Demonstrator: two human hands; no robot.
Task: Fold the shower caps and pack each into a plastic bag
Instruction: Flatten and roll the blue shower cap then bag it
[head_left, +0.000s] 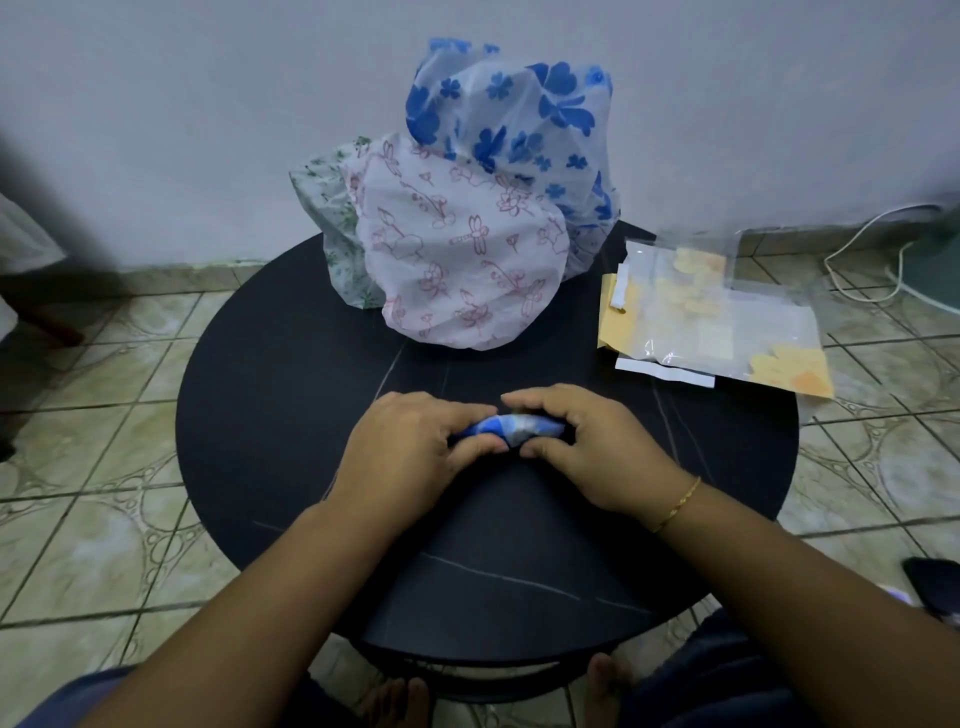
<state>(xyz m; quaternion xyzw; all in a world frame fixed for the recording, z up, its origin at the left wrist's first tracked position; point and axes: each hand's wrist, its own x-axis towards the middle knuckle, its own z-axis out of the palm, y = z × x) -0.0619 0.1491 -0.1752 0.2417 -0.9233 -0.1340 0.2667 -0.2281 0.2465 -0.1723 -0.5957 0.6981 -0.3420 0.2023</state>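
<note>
A blue-and-white shower cap (511, 426), rolled into a tight narrow bundle, lies on the round black table (291, 395) near its middle. My left hand (410, 447) grips the bundle's left end and my right hand (587, 441) grips its right end, fingers curled over it and thumbs underneath. Most of the bundle is hidden by my fingers. At the table's back stand unfolded caps: a blue-flowered one (524, 119), a pink-printed one (457, 249) and a green-printed one (332, 208). Clear plastic bags (727, 317) holding yellow-flowered caps lie at the right edge.
The table stands on a tiled floor (93, 431) against a white wall. A white cable (862, 249) runs along the floor at the right. A dark object (935, 582) lies on the floor at the lower right. My knees and bare feet show under the table's near edge.
</note>
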